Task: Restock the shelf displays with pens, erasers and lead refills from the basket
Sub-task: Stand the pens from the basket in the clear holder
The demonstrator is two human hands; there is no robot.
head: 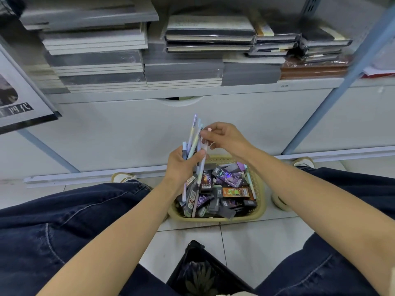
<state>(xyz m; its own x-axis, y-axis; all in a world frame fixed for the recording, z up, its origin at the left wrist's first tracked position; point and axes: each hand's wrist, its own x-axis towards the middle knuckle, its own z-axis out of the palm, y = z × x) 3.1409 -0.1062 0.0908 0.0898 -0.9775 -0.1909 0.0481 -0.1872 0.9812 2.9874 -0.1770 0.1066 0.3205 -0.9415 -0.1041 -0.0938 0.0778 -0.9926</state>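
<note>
Head camera looks straight down. The left hand (183, 165) has its fingers curled round a loose fan of pastel pens (195, 135), thumb pressed across the barrels, right above the basket (213, 220) on the floor tiles. The right hand (224, 137) sits just above it, thumb and forefinger pinching the top end of a white pen (202, 169) that runs down through the bunch, with the other fingers loosely curled.

The risk here, I'd say, is that the bundle is splayed rather than squared up. Tugging or pushing that one pen could drag its neighbours and spill them among the small boxes (230, 182) heaped in the basket. A slack left grip would do the same. The shelf ahead holds stacked notebooks (192, 69) and no pen display shows, so the carry may be long.
</note>
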